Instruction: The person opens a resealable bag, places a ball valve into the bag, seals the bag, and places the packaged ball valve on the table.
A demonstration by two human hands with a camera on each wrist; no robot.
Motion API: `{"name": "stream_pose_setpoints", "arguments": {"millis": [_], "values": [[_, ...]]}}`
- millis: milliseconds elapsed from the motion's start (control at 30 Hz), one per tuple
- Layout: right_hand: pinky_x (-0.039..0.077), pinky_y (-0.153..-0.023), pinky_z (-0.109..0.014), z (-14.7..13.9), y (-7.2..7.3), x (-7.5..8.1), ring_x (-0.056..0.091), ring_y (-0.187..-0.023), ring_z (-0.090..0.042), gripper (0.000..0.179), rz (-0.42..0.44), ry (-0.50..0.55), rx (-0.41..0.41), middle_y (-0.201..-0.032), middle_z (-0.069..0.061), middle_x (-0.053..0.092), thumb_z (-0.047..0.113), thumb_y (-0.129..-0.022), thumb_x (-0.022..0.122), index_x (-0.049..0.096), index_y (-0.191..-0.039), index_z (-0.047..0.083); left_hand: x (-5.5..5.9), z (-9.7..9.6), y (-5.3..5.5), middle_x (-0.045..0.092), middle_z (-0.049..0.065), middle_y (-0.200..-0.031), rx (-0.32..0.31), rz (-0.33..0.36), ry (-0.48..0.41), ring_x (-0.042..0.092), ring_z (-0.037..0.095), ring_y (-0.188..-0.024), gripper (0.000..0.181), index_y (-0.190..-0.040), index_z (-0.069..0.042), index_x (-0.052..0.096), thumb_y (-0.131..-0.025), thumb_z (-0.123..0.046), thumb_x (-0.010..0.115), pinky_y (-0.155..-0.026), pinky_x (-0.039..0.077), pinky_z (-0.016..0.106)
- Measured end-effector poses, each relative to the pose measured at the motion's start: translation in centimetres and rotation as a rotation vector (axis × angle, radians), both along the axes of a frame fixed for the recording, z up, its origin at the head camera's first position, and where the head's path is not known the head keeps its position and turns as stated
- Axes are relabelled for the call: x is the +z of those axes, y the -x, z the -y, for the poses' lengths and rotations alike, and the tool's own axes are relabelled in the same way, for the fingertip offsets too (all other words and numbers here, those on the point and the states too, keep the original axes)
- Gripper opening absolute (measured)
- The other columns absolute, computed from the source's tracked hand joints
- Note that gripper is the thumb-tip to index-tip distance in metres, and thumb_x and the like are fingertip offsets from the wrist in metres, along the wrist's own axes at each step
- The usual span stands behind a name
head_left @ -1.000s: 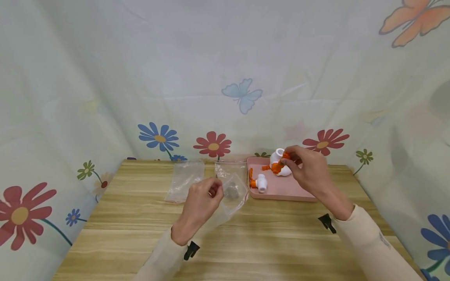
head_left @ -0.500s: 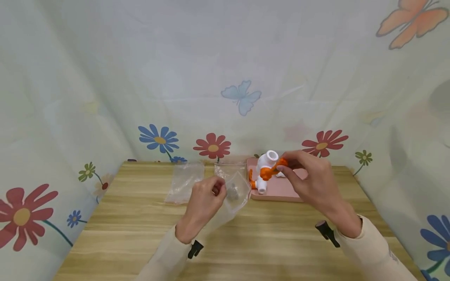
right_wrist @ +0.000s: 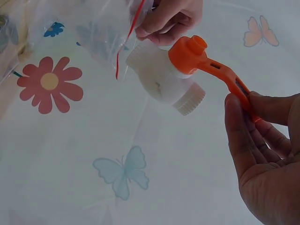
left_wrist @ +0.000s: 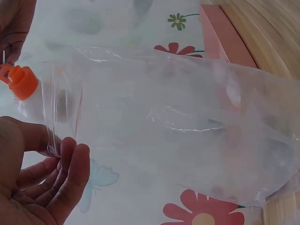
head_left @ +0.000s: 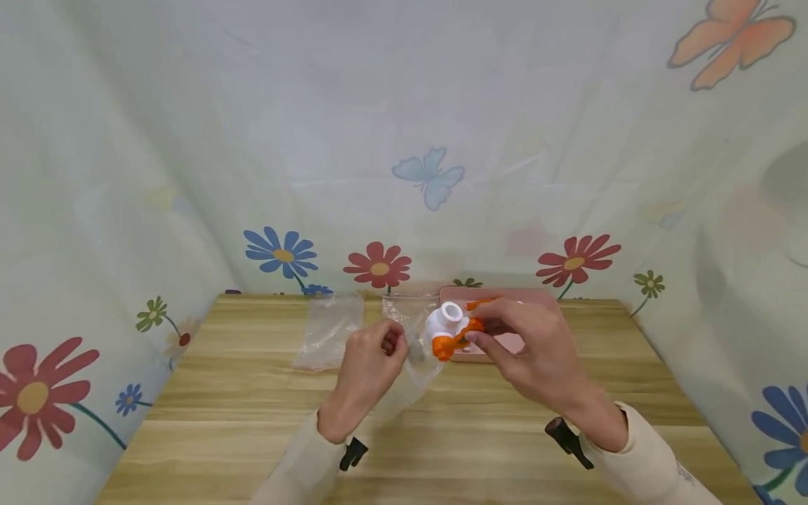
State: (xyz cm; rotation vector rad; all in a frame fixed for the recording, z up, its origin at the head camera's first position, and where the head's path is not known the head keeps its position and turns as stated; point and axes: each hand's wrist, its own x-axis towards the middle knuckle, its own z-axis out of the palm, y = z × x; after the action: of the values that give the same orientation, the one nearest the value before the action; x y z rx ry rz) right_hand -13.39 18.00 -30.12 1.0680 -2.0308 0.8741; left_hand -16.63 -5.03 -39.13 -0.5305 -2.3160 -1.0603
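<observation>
**White-and-orange valve swung from the pink tray to the mouth of the clear bag**

Head view: a second ago the valve was over the tray; the right hand has since carried it leftward, and it now hangs in front of the tray's near left corner, beside the left hand. That hand has barely moved. Other orange and white parts show in the tray, mostly hidden by the right hand. A flat bag lies on the table.

Left wrist view: the left hand's fingers pinch the bag's edge near its red seal line, with the bag stretching away from them. The valve's white body overlaps the film at the mouth; whether it is inside or behind the film, I cannot tell.

Right wrist view: the right hand's thumb and fingers pinch the end of the orange handle, the valve's body reaching toward the seal line. In my judgement, the carry is nearly done, and the work now turns on how valve and opening line up.
</observation>
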Motion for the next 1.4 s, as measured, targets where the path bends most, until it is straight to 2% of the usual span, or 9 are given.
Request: {"name": "stream_pose_setpoints", "arguments": {"millis": [100, 233, 333, 500, 667, 967, 1133, 1400], "values": [[0.056, -0.069, -0.017, 0.5, 0.1, -0.4, 0.071, -0.071, -0.010, 0.029, 0.006, -0.017, 0.007, -0.085, -0.001, 0.072, 0.002, -0.071, 0.084, 0.069, -0.095, 0.005, 0.0, 0.0, -0.1, 0.067, 0.002, -0.070, 0.004, 0.013, -0.017, 0.059, 0.007, -0.058, 0.003, -0.084, -0.004, 0.067, -0.086, -0.006, 0.068, -0.058, 0.052, 0.016], [0.056, -0.071, -0.016, 0.7, 0.2, -1.0, 0.071, -0.074, -0.009, 0.031, 0.110, -0.044, 0.025, -0.089, 0.000, 0.072, 0.000, -0.071, 0.083, 0.070, -0.099, 0.005, 0.2, -0.3, -0.2, 0.067, 0.003, -0.070, -0.007, 0.021, -0.047, 0.060, 0.008, -0.059, 0.004, -0.084, -0.003, 0.067, -0.086, -0.006, 0.068, -0.058, 0.052, 0.016], [0.056, -0.072, -0.018, 0.9, 0.5, -1.4, 0.071, -0.076, -0.008, 0.032, 0.144, -0.068, 0.025, -0.092, 0.000, 0.073, 0.000, -0.073, 0.082, 0.070, -0.102, 0.005, 0.4, -0.4, -0.3, 0.067, 0.003, -0.069, -0.002, 0.016, -0.057, 0.059, 0.007, -0.058, 0.003, -0.083, -0.005, 0.066, -0.085, -0.005, 0.069, -0.058, 0.051, 0.016], [0.057, -0.069, -0.018, 1.3, 1.2, -2.1, 0.071, -0.074, -0.008, 0.031, 0.145, -0.069, 0.019, -0.090, 0.000, 0.073, -0.001, -0.075, 0.081, 0.070, -0.103, 0.004, 0.4, -0.5, -0.3, 0.067, 0.003, -0.069, 0.003, 0.005, -0.053, 0.059, 0.007, -0.057, 0.004, -0.083, -0.006, 0.066, -0.084, -0.002, 0.068, -0.057, 0.051, 0.016], [0.057, -0.068, -0.019, 1.6, 1.3, -2.5, 0.070, -0.073, -0.006, 0.025, 0.195, -0.082, 0.009, -0.089, 0.001, 0.072, 0.001, -0.077, 0.080, 0.069, -0.100, 0.004, 0.3, -0.6, -0.4, 0.067, 0.002, -0.069, 0.000, 0.019, -0.055, 0.059, 0.007, -0.058, 0.004, -0.083, -0.006, 0.066, -0.085, -0.004, 0.068, -0.057, 0.050, 0.015], [0.057, -0.068, -0.020, 2.3, 1.5, -2.9, 0.070, -0.074, -0.007, 0.026, 0.231, -0.145, -0.021, -0.088, -0.001, 0.073, 0.003, -0.078, 0.080, 0.069, -0.101, 0.002, 0.2, -0.7, -0.6, 0.068, 0.002, -0.070, -0.024, -0.001, -0.060, 0.060, 0.007, -0.059, 0.003, -0.084, -0.005, 0.066, -0.085, -0.002, 0.067, -0.057, 0.051, 0.015], [0.057, -0.067, -0.018, 3.0, 1.7, -3.0, 0.068, -0.071, -0.005, 0.023, 0.263, -0.176, -0.010, -0.085, 0.001, 0.071, 0.003, -0.077, 0.080, 0.069, -0.098, 0.004, 0.2, -0.6, -0.8, 0.068, 0.002, -0.070, -0.043, -0.002, -0.072, 0.061, 0.006, -0.059, 0.004, -0.085, -0.005, 0.067, -0.088, -0.005, 0.065, -0.056, 0.051, 0.014], [0.055, -0.065, -0.015, 3.8, 2.2, -3.4, 0.066, -0.068, -0.002, 0.018, 0.293, -0.261, -0.053, -0.081, 0.002, 0.072, 0.003, -0.076, 0.082, 0.071, -0.090, 0.009, 0.3, -0.6, -1.0, 0.068, 0.002, -0.070, -0.054, -0.002, -0.090, 0.060, 0.005, -0.059, 0.004, -0.086, -0.004, 0.067, -0.089, -0.006, 0.065, -0.055, 0.050, 0.014]]}}
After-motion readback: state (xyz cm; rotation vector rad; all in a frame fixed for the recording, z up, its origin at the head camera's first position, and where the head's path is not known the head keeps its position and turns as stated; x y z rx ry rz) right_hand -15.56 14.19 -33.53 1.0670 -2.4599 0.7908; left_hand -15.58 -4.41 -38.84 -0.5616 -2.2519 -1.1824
